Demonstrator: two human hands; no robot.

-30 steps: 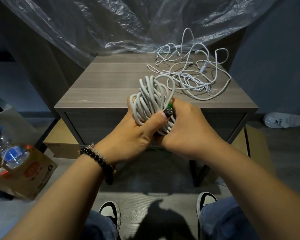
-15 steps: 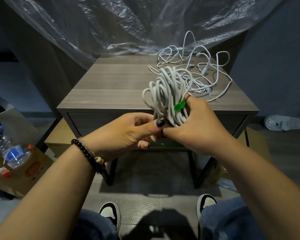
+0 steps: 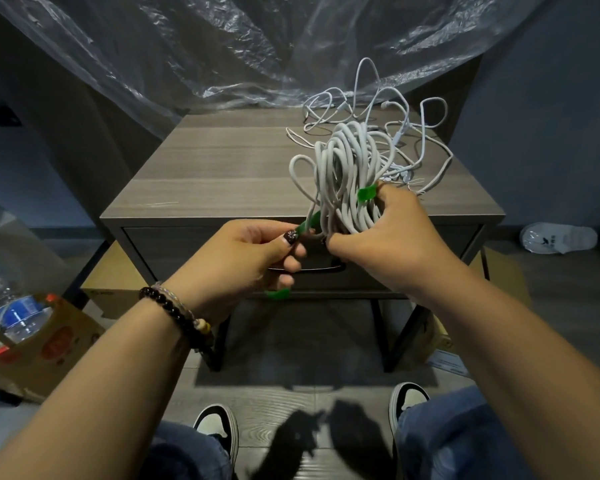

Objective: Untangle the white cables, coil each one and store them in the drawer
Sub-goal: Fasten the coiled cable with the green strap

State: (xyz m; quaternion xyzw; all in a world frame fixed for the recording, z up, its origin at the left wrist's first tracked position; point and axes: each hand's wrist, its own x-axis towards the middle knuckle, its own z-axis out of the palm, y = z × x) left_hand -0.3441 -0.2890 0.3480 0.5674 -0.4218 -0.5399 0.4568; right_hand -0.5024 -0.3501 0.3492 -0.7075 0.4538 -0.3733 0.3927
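- We are pinching the green tie [image 3: 307,226] with our left hand [image 3: 243,261], its strap running up-right into the bundle.
- Our right hand [image 3: 392,237] is gripping the coiled cable [image 3: 347,174] upright, fingers curled, over the tabletop's [image 3: 222,174] front edge.
- The tangled cables [image 3: 413,133] are lying at the far right corner.

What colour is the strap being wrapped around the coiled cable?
Green. The strap crosses the white coil, its end pinched by the left hand; head view.

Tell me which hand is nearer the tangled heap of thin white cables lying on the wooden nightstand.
Right. The right hand, gripping the coiled white cable bundle, sits just in front of the tangled heap. The left hand, pinching the green tie, is further left and nearer the person.
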